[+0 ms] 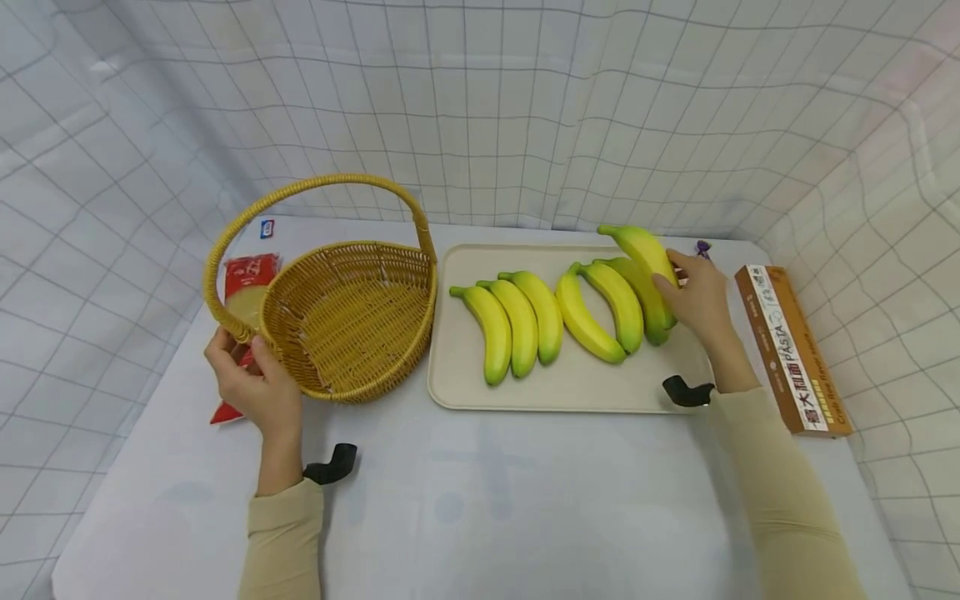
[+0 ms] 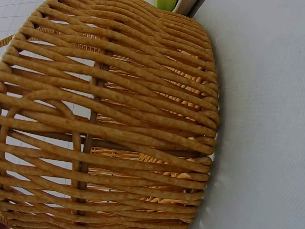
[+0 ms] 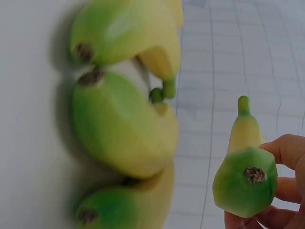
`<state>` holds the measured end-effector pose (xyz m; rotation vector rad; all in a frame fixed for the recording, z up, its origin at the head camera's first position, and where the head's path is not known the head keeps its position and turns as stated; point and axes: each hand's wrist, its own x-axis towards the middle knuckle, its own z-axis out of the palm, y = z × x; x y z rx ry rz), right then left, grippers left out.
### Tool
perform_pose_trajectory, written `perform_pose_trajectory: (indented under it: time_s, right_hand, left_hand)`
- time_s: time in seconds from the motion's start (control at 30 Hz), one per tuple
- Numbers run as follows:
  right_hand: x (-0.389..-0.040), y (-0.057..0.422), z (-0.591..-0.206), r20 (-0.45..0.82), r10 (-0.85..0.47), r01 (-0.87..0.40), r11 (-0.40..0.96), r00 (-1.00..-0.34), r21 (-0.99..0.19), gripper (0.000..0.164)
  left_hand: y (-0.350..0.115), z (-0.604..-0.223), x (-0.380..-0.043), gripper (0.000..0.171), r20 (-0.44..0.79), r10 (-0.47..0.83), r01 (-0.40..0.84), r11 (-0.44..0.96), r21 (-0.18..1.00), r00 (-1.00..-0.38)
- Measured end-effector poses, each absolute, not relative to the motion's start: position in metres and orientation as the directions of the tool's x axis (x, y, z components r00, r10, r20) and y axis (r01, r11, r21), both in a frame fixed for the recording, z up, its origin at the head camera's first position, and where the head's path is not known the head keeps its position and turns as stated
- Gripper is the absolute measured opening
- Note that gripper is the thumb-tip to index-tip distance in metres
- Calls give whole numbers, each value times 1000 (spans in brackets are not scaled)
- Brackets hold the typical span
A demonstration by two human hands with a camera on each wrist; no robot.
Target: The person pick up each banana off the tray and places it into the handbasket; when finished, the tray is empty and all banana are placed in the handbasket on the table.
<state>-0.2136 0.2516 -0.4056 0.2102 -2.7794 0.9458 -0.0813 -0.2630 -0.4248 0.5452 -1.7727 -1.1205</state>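
Note:
My left hand (image 1: 258, 379) holds the yellow wicker basket (image 1: 360, 396) at the base of its tall handle. Nothing lies inside the basket; its woven side (image 2: 119, 114) fills the left wrist view, where the hand itself is hidden. In my right hand (image 1: 697, 296) is a banana (image 1: 641, 246), pinched between thumb and fingers and lifted over the right part of a cream tray (image 1: 480, 258). The right wrist view shows that banana's green end (image 3: 245, 183) toward the camera, apart from the others. Several more bananas (image 1: 536, 312) lie side by side on the tray.
Right of the tray lies a long pasta box (image 1: 795, 350), with a small purple-wrapped item (image 1: 702, 248) near the back. A red-and-clear packet (image 1: 251, 279) is partly behind the basket. White gridded cloth (image 1: 487, 108) rises behind the table.

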Motion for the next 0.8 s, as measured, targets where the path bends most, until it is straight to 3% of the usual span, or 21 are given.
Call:
perform_pose_trajectory:
  time_s: [0.33, 0.57, 0.8]
  right_hand:
    - [-210, 134, -377, 335, -293, -445, 629, -895, -638, 46]
    - [-208, 44, -364, 434, -447, -621, 518, -783, -588, 43]
    - [-205, -32, -362, 387, -576, -683, 491, -720, -540, 43]
  left_hand:
    - [-263, -424, -80, 29, 489, -742, 126, 490, 863, -460]
    - [-263, -426, -80, 30, 477, -748, 103, 489, 866, -460]
    - [-264, -428, -80, 30, 489, -743, 95, 506, 857, -458]
